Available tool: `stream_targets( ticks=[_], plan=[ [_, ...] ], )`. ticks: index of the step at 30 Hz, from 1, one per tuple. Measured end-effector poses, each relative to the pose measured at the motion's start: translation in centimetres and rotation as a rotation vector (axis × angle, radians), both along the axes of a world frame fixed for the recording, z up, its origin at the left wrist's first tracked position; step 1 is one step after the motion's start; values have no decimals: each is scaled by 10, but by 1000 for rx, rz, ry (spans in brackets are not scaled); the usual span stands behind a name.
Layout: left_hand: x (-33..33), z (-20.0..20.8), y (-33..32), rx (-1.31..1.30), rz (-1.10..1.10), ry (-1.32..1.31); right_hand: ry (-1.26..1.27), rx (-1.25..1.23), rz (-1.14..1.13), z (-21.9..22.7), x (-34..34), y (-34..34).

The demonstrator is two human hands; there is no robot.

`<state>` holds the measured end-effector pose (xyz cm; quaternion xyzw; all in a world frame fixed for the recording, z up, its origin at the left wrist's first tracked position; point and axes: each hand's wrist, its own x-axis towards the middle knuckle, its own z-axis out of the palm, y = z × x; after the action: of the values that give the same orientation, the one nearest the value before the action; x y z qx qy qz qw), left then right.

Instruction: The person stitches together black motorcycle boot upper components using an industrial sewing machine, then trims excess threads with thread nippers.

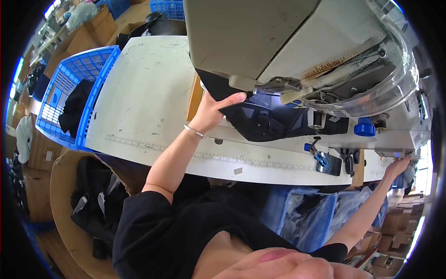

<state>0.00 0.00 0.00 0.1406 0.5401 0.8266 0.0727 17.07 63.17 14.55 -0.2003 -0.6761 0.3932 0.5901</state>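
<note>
A sewing machine (241, 42) with a grey-beige head stands over the white table. Under its needle area lies a black shaped piece of material (260, 123) with stitched-looking panels. My left hand (214, 110) grips the left end of this piece, thumb stretched along the top and the other fingers mostly hidden by the material. Far to the right, my right hand (397, 166) reaches to the machine's right end. Its fingers look curled there, but what they hold is too small and blurred to make out.
A blue crate (100, 58) with black material stands at the table's left edge. Below it is a cardboard box (60, 186) of black pieces. Blue-handled snips (320, 159) lie on a dark object near the front edge. A blue bin (331, 209) with plastic bags stands below the table.
</note>
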Motion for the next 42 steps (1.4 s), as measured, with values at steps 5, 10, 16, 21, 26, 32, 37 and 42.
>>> stream_targets(
  ticks=[5, 10, 16, 21, 26, 32, 37, 42],
  plan=[
    [2, -5, -2, 79, 29, 22, -98, -205, 134, 38, 10, 45],
    [-1, -10, 0, 145, 7, 6, -315, -2, 102, 67, 10, 78],
    [-2, -13, 3, 167, -1, 1, -243, 289, -17, 50, 6, 67],
    [-1, -13, 4, 177, 27, 0, -80, 118, -6, 51, -5, 29],
    [-1, -13, 3, 212, -26, -60, -53, 87, -8, 51, -8, 5],
    [-1, -12, 4, 232, -14, -41, 58, 1, -10, 48, -14, -9],
    [-1, -13, 3, 230, -2, -49, 142, -10, 1, 38, -16, -5],
    [-3, -14, 3, 270, -36, -86, 267, -40, -47, 16, -21, -7]
  ],
)
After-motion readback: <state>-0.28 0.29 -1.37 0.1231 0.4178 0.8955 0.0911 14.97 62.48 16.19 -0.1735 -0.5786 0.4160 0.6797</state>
